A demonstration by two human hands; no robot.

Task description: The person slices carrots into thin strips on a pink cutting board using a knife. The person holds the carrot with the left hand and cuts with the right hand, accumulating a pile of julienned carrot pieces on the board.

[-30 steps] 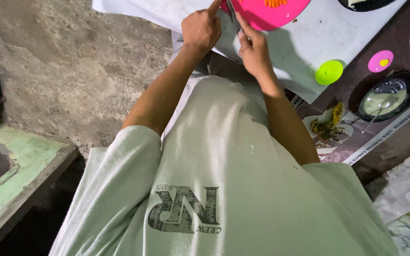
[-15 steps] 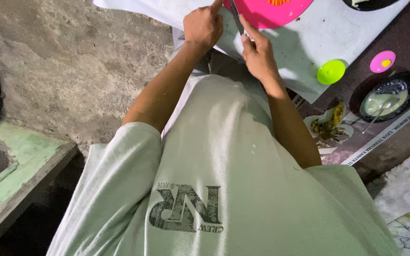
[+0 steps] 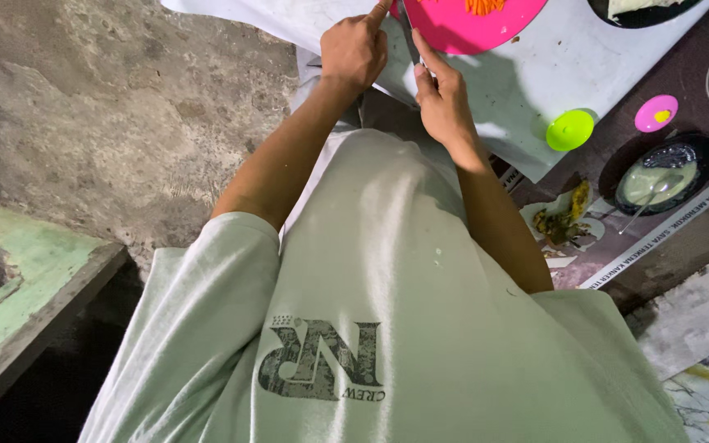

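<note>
Looking down past our own pale green shirt [image 3: 387, 328], we had both hands raised to the top middle of the frame, at the near edge of a pink plate [image 3: 478, 20]. Our left hand [image 3: 354, 51] was curled into a loose fist with the forefinger stretched toward the plate's rim, seemingly to steady it. Our right hand [image 3: 445, 98] sat just below and right of the plate, fingers drawn narrow around a thin dark blade [image 3: 408, 37], likely a knife, whose tip ran up between the two hands; how firmly we pinched it we could not tell, since most of the handle was hidden under the palm. Orange shreds [image 3: 484, 6] lay on the plate at the very top edge, so the plate probably served as our cutting surface.

The plate rested on a white sheet [image 3: 535, 82] spread over the dark table, presumably to keep the work clean. Set aside at the upper right, well apart from our hands, were a small lime-green lid [image 3: 569, 130], a small pink lid [image 3: 656, 113] with a yellow dab, and a black bowl [image 3: 660, 174] of pale sauce with a spoon in it, all within reach yet clear of the cutting. Peelings or scraps [image 3: 564, 220] sat just left of that bowl. Rough concrete floor [image 3: 108, 107] filled the upper left.
</note>
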